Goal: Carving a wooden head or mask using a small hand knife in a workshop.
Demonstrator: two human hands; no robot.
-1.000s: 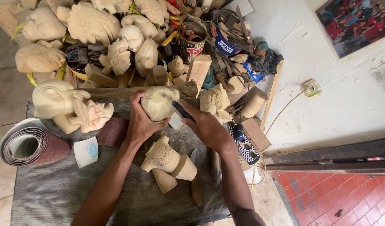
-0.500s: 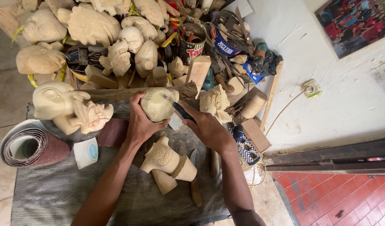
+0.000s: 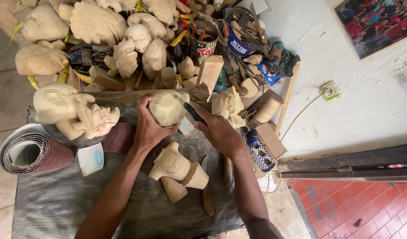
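From the head camera, looking straight down, the left hand (image 3: 148, 128) is wrapped around a pale, rounded wooden carving (image 3: 167, 107), fingers curled over its left side and thumb beneath, so the piece is firmly grasped and lifted just above the grey cloth (image 3: 57, 199) that covers the work surface. The right hand (image 3: 216, 130) is clenched around a dark-handled tool (image 3: 192, 113), whose tip touches the right side of the carving; a small folded piece of pale sandpaper (image 3: 185, 126) seems tucked under the same fingers, though how it is gripped cannot be told. Just below the two hands a carved wooden figure with a patterned head (image 3: 177, 168) lies on its side on the cloth, and a knife with a wooden handle (image 3: 206, 186) lies just beside it on the right. To the left of the held carving stand two larger carved figures (image 3: 73, 110), touching one another, with a dark red sheet of sandpaper (image 3: 119, 138) near them. Further left a roll of sandpaper (image 3: 31, 152) rests at the cloth's edge, next to a small white roll of tape (image 3: 92, 158). Beyond the hands a heap of unfinished carvings (image 3: 97, 26), a printed tin can (image 3: 203, 42) and wooden blocks crowd the floor against the white wall (image 3: 367, 102).
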